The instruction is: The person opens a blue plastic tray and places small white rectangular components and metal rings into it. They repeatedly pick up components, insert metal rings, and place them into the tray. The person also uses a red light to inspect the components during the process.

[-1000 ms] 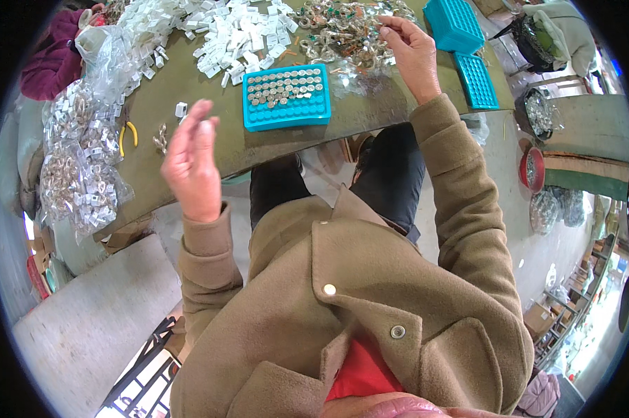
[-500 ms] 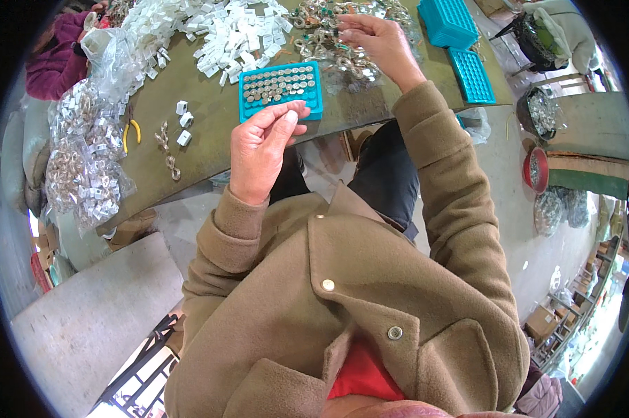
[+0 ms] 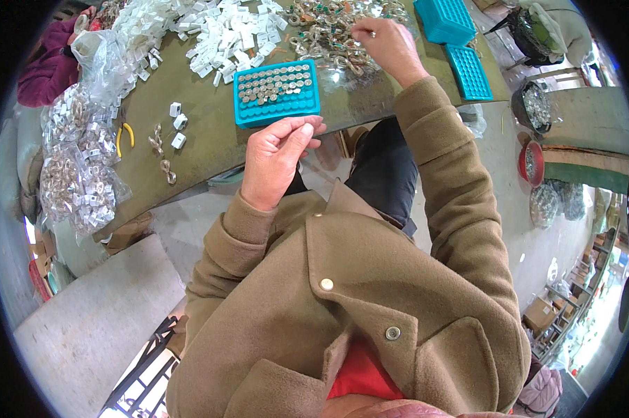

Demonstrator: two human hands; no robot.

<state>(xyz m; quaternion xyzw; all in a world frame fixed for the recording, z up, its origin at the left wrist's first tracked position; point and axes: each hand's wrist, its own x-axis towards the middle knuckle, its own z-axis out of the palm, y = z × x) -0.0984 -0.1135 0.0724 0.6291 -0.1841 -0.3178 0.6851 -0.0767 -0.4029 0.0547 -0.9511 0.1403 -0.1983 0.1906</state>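
Note:
My left hand [image 3: 276, 164] is just in front of the teal tray [image 3: 250, 122], thumb and fingers pinched together. What they hold, if anything, is too small to make out. Rows of small round metal pieces [image 3: 273, 76] fill the tray's far part, while its near pockets show bare. Farther right, my right hand [image 3: 392, 50] is closed over a heap of shiny metal links [image 3: 328, 31] mixed with green and orange bits. A small shiny metal piece [image 3: 372, 34] shows at its fingertips.
White plastic pieces [image 3: 227, 35] lie heaped at the back. Yellow-handled pliers [image 3: 124, 139], a few white blocks [image 3: 179, 122] and a short chain [image 3: 162, 157] lie left. Filled clear bags [image 3: 84, 160] line the left edge; stacked teal trays [image 3: 447, 21] stand right. A person's purple sleeve [image 3: 46, 66] shows far left.
My left hand has moved slightly right and toward me, away from the tray. My right hand has turned and drawn its fingers in, and a small shiny piece now shows at its fingertips.

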